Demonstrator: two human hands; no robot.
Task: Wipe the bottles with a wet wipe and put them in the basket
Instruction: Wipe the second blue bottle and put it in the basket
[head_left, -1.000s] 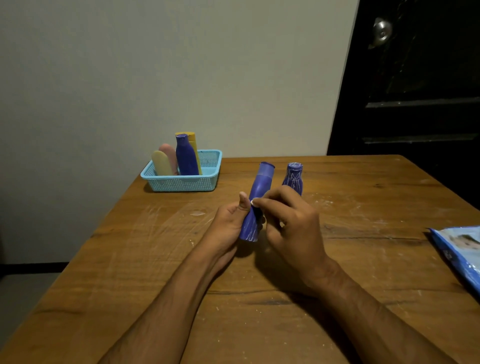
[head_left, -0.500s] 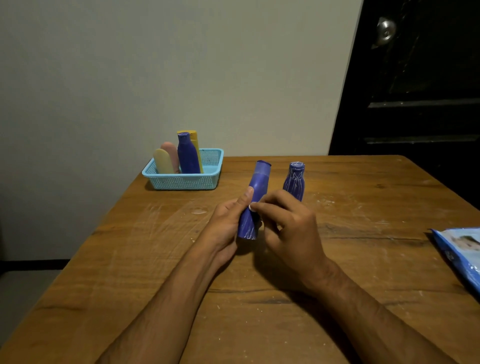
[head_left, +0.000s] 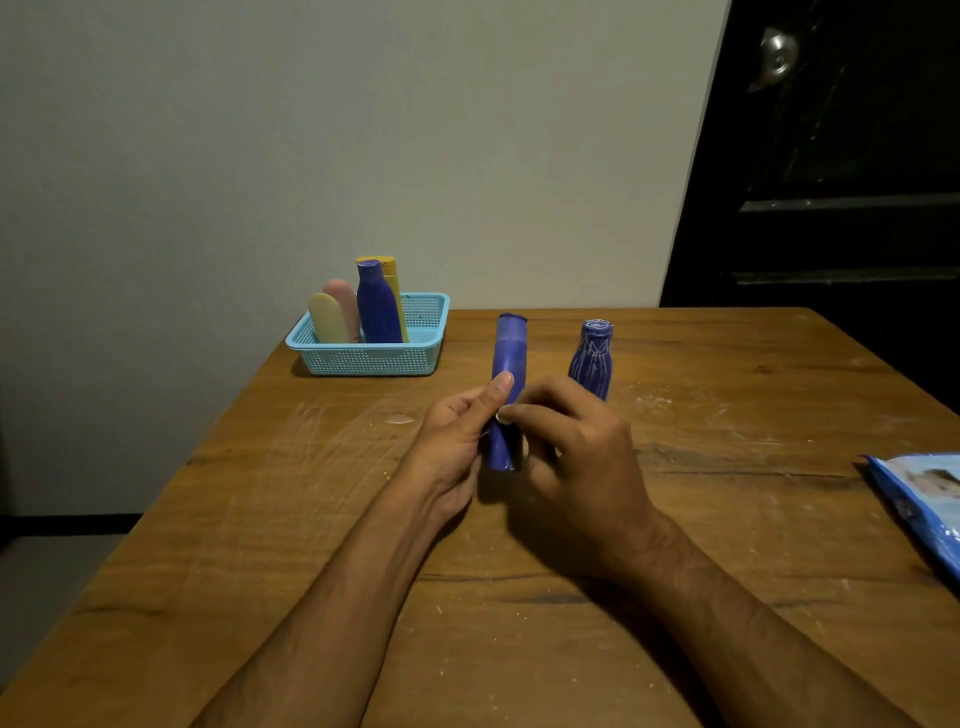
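2 hands share the tall purple plastic bottle (head_left: 508, 387), tilted above the wooden table (head_left: 727, 519) near the centre; we should turn it slowly so the wipe covers every side before it goes far left to the light blue mesh basket (head_left: 374, 356). Our left hand (head_left: 457, 441) grips its lower body, thumb up the front, while our right hand (head_left: 571, 457) curls round, fingertips pinching a small white wipe (head_left: 501, 415) against it.

Wood, plastic and a glossy pack
The table (head_left: 727, 545) is scuffed, matt wood with pale streaks; the basket (head_left: 374, 358) is perforated plastic, the tall blue bottle (head_left: 509, 353) smooth matt plastic, the wipes pack (head_left: 930, 499) glossy film
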